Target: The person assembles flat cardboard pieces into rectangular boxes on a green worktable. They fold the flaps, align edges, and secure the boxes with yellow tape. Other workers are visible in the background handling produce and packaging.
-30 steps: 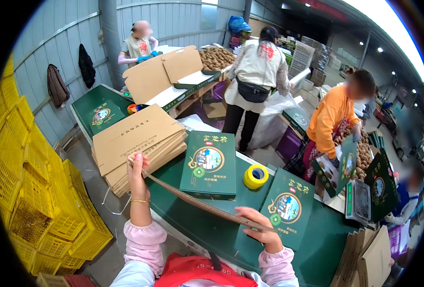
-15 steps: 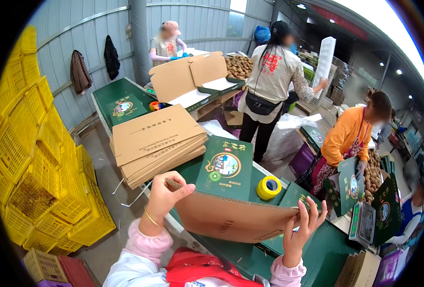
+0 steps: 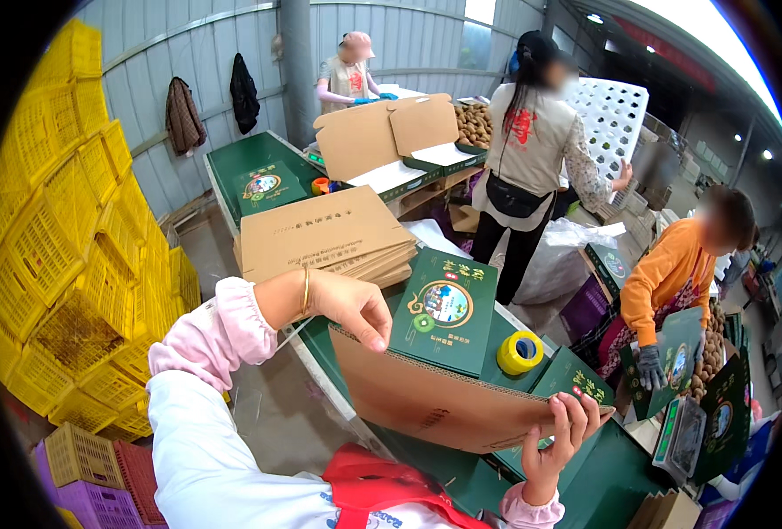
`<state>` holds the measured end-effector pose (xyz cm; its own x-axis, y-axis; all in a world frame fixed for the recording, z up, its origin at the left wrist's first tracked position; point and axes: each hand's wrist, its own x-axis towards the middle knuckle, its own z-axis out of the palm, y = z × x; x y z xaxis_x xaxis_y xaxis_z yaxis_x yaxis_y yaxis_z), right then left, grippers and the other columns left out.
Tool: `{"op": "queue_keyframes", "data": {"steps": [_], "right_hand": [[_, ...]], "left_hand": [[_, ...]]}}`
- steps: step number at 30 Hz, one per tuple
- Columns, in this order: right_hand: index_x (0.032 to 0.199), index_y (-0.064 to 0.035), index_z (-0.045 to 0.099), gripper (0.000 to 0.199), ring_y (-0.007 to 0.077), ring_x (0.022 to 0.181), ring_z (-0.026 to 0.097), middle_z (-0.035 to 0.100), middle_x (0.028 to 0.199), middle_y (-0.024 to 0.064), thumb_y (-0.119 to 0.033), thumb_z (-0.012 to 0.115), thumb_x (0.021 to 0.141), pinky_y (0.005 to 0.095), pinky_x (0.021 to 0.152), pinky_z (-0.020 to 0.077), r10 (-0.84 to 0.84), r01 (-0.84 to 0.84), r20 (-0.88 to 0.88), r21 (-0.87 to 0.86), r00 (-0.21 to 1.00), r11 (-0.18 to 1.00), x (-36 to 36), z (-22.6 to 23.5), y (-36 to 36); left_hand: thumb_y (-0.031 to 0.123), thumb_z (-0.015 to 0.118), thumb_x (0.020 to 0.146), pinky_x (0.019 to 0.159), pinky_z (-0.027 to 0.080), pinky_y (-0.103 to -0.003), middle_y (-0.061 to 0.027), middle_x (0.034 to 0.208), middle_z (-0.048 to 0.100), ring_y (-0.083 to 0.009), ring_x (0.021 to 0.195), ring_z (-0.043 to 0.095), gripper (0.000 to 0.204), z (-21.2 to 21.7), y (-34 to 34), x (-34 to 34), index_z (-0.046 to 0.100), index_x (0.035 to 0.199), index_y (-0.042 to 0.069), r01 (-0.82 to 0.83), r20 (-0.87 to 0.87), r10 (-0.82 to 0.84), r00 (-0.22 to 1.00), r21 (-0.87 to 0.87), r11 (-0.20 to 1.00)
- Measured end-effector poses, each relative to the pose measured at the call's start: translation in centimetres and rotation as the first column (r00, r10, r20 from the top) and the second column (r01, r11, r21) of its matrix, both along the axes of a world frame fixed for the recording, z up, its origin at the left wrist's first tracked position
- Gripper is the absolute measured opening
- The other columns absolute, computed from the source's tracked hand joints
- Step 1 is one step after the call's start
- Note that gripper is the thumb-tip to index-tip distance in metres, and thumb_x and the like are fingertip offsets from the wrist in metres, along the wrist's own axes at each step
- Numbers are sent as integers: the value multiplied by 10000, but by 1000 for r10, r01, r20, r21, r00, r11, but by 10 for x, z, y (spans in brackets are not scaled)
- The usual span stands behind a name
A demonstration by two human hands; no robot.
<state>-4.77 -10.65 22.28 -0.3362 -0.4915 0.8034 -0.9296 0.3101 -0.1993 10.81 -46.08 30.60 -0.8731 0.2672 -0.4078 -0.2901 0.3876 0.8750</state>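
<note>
In front of me a brown cardboard carton (image 3: 435, 397) is tilted up, its plain printed side towards me. My left hand (image 3: 351, 304) is bent over its upper left edge, fingers curled downward and closed at the rim; the fingertips are partly hidden. My right hand (image 3: 557, 441) grips the right end, thumb on the near side and fingers along the edge. Just behind the carton lies a green printed box (image 3: 444, 309) showing a kiwi picture. A yellow tape roll (image 3: 520, 353) sits to its right, beside another green box (image 3: 574, 375).
Flat brown cartons (image 3: 320, 231) are stacked behind my left hand. Yellow crates (image 3: 82, 291) tower at the left. A person (image 3: 527, 150) holds a white holed tray (image 3: 604, 119); another in orange (image 3: 673, 282) handles a green box near a scale (image 3: 680, 441). Open cartons (image 3: 355, 145) stand farther back.
My left hand has turned over, its wrist and forearm raised above the carton's left edge. My right hand keeps its hold. The view has shifted, and the white tray now faces me.
</note>
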Motion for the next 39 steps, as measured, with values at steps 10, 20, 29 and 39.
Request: {"op": "queue_keyframes", "data": {"steps": [10,20,29,39], "right_hand": [[851,-50,566,162,303,1040,465,565,931,86,-160,554,732,555,1084,104,142,-133,75,-111,987,985,2,6,-1],[589,-102,457,323,206,619,457,442,571,22,-187,763,654,477,916,355,670,-593,228,-328,706,736,-4,45,19],[1301,-80,391,742,348,1275,348,408,1353,153,-248,767,684,562,1061,185,566,-497,116,-357,817,791,12,-20,-64],[733,-59,624,110,211,802,604,649,817,56,-113,690,663,470,828,376,641,-595,122,-272,758,756,13,-17,-57]], "left_hand": [[121,663,767,505,383,-264,13,601,513,-60,574,462,227,18,23,12,482,654,43,-27,-256,-19,966,-173,985],[-60,557,566,507,378,-239,12,578,410,-110,523,426,240,-7,21,14,387,577,109,-733,-333,874,353,482,480],[-23,521,714,492,257,-188,58,609,327,-30,562,297,271,-37,-30,29,320,588,109,-841,-689,610,391,1,540],[394,549,873,1003,322,-430,-125,864,593,-257,1065,508,348,-92,-13,85,599,912,53,-599,-812,521,263,286,748]]}}
